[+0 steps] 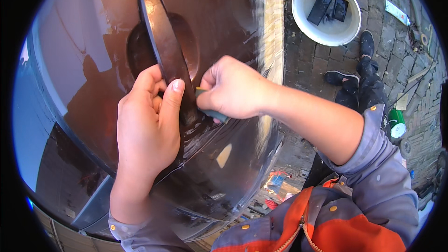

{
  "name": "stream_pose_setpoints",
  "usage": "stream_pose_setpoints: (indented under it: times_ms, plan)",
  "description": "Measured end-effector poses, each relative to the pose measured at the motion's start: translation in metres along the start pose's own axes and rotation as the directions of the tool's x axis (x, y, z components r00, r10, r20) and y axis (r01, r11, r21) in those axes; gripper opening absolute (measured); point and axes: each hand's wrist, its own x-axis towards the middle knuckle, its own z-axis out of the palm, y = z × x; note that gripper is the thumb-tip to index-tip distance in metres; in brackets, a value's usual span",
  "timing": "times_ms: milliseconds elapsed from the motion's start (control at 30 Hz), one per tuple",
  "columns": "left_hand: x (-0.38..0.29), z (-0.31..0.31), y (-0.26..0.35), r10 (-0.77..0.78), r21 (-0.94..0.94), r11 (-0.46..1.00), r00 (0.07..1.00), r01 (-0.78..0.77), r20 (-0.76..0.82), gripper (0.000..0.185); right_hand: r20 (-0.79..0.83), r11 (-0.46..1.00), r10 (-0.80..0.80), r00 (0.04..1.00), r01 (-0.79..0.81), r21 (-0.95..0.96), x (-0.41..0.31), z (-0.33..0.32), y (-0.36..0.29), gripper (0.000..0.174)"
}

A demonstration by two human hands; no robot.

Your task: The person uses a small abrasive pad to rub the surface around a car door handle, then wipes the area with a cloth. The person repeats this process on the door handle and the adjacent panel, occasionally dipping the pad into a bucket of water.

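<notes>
A brown car door handle runs from upper left to lower centre over its round recess in a glossy, wet-looking brown car door. My left hand grips the handle, with the thumb on its outer face and the fingers curled behind it. My right hand pinches a grey-green sheet with a yellowish edge, perhaps abrasive paper, against the door just right of the handle's lower end. Part of the sheet is hidden by the fingers. Streaks mark the paint below it, and a pale patch shows further down.
A white basin holding dark flat blocks stands on the paved ground at upper right. Near it lies a white tube. A green can lies beside my dark-clad legs. The car window is at left.
</notes>
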Motion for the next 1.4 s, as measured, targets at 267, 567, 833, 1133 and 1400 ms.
stream_pose_setpoints:
  times_ms: [267,567,833,1133,1400]
  plan:
    - [0.001,0.0,0.017,-0.104,-0.084,0.991,0.994,0.107,0.036,0.026,-0.066,0.99,-0.139,0.988,0.14,0.002,0.004,-0.012,-0.003,0.02]
    - [0.002,0.004,0.01,-0.051,-0.122,0.991,0.999,0.053,0.015,0.025,-0.3,0.922,-0.386,0.872,0.355,-0.154,-0.008,0.01,0.028,0.028]
    - [0.001,0.003,0.008,-0.063,-0.107,0.992,0.998,0.06,-0.022,0.022,-0.153,0.906,-0.421,0.894,0.406,-0.119,0.004,-0.003,0.022,0.018]
    - [0.002,0.004,0.009,-0.067,-0.154,0.986,0.998,0.065,-0.009,0.02,-0.29,0.914,-0.383,0.877,0.405,0.017,0.007,0.004,0.024,0.023]
    - [0.001,0.005,0.01,-0.072,-0.125,0.99,0.997,0.071,-0.01,0.018,-0.164,0.912,-0.41,0.897,0.407,-0.054,0.004,-0.006,0.023,0.019]
